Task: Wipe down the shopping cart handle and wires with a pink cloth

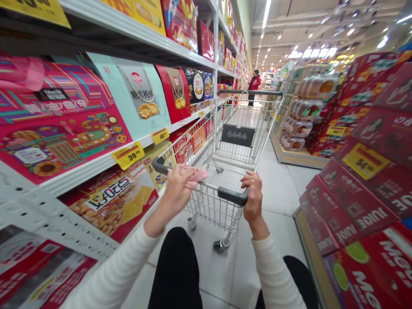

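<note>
A wire shopping cart (233, 195) stands in front of me, with dark plastic bumpers on its near corners and a dark handle (251, 92) at its far end. My left hand (175, 189) is closed on a pink cloth (198, 175), held against the cart's near rim by the left corner bumper (159, 165). My right hand (253, 197) wraps round the right corner bumper, its fingers over the rim. A dark panel (238, 135) with a row of round marks is fixed inside the cart.
Shelves of boxed goods (138, 94) with yellow price tags (128, 155) run close along the left. Stacked red juice boxes (350, 201) stand on a low platform at the right. Farther off are shrink-wrapped packs (317, 88) and a person in red (255, 83) in the aisle.
</note>
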Demonstrator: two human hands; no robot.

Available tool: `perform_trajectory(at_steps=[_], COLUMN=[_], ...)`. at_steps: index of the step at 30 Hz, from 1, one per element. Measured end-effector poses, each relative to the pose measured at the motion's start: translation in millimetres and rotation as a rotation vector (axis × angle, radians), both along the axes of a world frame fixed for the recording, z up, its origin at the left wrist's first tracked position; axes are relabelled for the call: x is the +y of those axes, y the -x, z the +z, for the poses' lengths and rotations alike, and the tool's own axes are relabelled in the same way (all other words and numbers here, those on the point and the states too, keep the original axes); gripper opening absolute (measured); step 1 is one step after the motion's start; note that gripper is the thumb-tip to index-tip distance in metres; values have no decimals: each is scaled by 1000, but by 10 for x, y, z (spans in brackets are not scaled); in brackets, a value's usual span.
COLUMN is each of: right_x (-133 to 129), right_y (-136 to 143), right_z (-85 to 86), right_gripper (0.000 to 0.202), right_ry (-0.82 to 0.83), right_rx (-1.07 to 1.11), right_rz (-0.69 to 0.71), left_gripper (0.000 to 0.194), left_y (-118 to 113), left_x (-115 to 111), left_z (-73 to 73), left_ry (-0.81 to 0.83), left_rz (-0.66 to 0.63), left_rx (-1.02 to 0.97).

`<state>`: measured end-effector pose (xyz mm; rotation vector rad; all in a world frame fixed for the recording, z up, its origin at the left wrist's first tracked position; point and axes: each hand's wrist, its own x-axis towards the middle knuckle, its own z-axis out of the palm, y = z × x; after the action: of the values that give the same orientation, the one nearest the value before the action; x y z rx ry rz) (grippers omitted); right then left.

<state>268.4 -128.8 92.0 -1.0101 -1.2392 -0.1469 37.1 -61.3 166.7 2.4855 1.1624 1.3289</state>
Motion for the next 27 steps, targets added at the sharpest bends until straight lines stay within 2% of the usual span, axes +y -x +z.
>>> perform_trajectory(at_steps=[2,4,6,8,11,13,14,17,20,22,24,27], right_x=[-12,-32,-59,-88,-117,-120,-117,-103,-105,-120,-138,-154], right_y=[-11,-36,-71,-101,-97,-52,-20,73,98,66,17,-34], right_z=[0,3,12,25,45,53,55,62,69,72,73,70], right_gripper=[39,40,39,39,39,41,41,43,44,44,44,44], right_ry=[15,34,50,58,74,73,68,62,72,81,91,98], right_rx=[-22,-39,-48,-50,-29,6,28,91,101,66,22,-11], right_rz=[-5,0,21,41,51,53,52,41,26,22,22,16], left_gripper=[50,58,55,45,43,49,52,54,56,53,49,55], left_y=[-301,-494,-524,-412,-179,-130,-158,-422,-723,-796,-727,-423], left_x=[-344,-505,-430,-170,289,447,452,179,-255,-416,-381,-16], left_z=[-360,-688,-939,-1090,-1141,-1108,-1090,-1092,-1171,-1214,-1219,-1139], left_ry=[-136,-276,-411,-483,-361,-278,-248,-213,-252,-295,-318,-230], left_rz=[-27,-20,15,119,385,505,536,503,287,167,181,395], left_rx=[-69,-140,-162,-198,-415,-556,-602,-626,-497,-386,-354,-478])
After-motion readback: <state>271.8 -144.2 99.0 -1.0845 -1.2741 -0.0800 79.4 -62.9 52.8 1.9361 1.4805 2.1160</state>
